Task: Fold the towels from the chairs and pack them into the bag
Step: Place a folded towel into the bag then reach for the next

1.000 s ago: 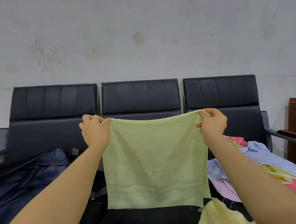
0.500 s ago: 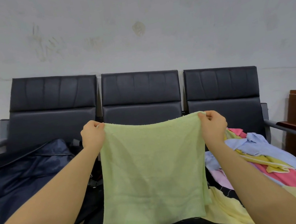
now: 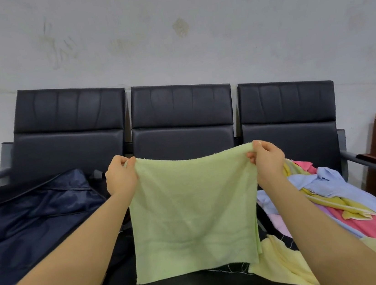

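- left hand (image 3: pixel 120 178) pinches top left corner of green towel (image 3: pixel 193 215)
- right hand (image 3: pixel 268 158) pinches top right corner
- towel hangs flat between both hands, over middle chair (image 3: pixel 180 119)
- navy bag (image 3: pixel 31 215) on left seat
- pile of coloured towels (image 3: pixel 333 199) on right seat
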The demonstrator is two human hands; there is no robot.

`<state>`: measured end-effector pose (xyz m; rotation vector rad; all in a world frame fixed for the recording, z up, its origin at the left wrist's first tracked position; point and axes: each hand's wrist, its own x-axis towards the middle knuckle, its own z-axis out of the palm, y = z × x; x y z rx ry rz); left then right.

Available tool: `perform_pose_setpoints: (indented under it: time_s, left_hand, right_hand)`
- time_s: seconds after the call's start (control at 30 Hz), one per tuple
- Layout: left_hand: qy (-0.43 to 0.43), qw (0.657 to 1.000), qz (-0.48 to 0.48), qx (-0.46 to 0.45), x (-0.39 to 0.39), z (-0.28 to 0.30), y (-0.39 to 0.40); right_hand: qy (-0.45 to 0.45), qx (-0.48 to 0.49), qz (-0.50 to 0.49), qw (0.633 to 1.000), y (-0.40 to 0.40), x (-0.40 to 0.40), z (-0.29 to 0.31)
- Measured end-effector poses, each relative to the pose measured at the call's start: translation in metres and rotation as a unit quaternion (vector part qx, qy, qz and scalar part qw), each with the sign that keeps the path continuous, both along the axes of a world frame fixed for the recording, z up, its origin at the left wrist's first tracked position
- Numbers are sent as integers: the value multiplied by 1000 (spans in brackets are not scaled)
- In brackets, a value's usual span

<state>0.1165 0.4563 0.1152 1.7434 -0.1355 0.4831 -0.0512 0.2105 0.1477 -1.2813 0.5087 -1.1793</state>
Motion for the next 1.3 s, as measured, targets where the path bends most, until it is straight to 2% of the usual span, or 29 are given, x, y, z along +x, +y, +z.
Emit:
perform_pose_setpoints:
  time_s: [0.13, 0.43, 0.63, 0.9, 1.0, 1.07, 1.17, 1.23, 1.3]
  left_hand:
    - [-9, 1000, 2, -3, -3, 0, 0]
    - [-42, 999, 11, 14, -1, 7, 8]
    - [-71, 995, 30, 59, 3, 18, 5]
    - [-23, 996, 20, 79, 51, -21, -21]
    - [-9, 999, -3, 47, 71, -19, -43]
    - [-30, 999, -21, 22, 78, -5, -59]
    - [-67, 995, -39, -68, 81, 13, -77]
    - [-66, 989, -39, -126, 78, 15, -82]
    - [-56, 987, -39, -143, 70, 4, -81]
  right_hand:
    - [14, -51, -4, 999, -3, 1, 2]
    - [88, -164, -114, 976, 0, -3, 10]
    - [73, -138, -130, 979, -8, 9, 6]
    - [98, -107, -98, 985, -38, 56, -28]
    - [70, -76, -58, 993, -51, 85, -28]
    - [55, -92, -62, 992, -58, 101, -17]
    - [11, -117, -68, 991, -60, 113, 2]
    - [-9, -132, -74, 989, -61, 114, 4]
    - [-10, -140, -73, 987, -62, 110, -4]
